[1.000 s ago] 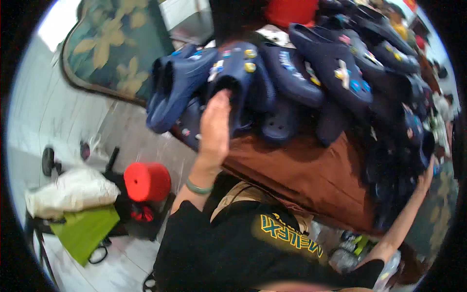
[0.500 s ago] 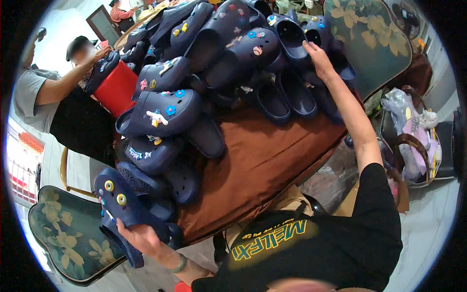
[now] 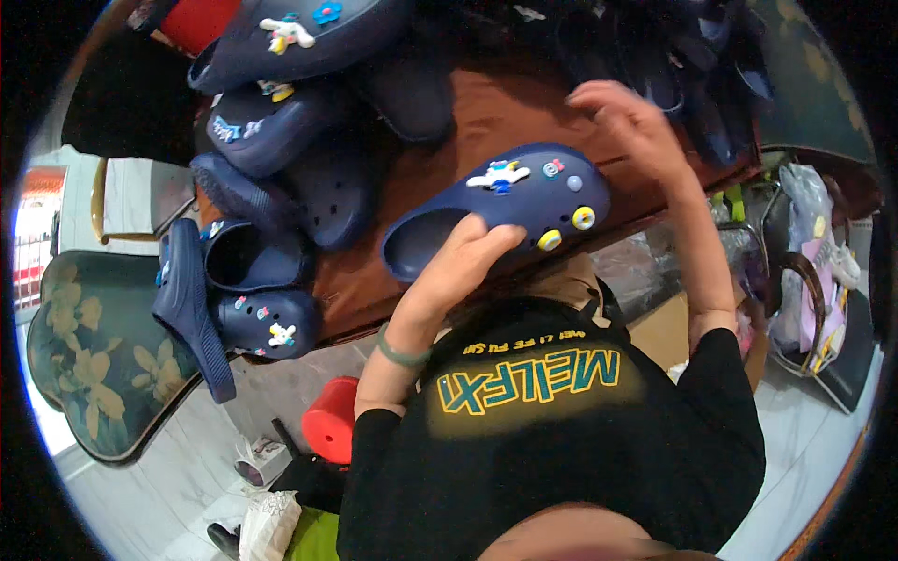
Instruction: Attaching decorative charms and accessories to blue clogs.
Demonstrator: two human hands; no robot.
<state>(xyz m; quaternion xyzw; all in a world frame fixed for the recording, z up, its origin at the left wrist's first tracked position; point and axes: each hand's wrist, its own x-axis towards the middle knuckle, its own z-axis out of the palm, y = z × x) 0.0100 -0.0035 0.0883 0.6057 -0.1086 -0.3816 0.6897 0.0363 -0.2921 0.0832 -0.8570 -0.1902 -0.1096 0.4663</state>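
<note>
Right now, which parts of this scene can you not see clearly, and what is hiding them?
Head view only:
- Underside and heel of the navy clog: covered by the left hand gripping it.
- Right hand: blurred by motion, so whether its fingers touch anything is unclear.
- Dark clogs at the top right: in shadow and bent by the fisheye rim; count unclear.
- Red stool: partly hidden behind the person's sleeve.

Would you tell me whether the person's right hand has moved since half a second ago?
Yes. The right hand has come back from the clog pile toward the table's near edge.
</note>
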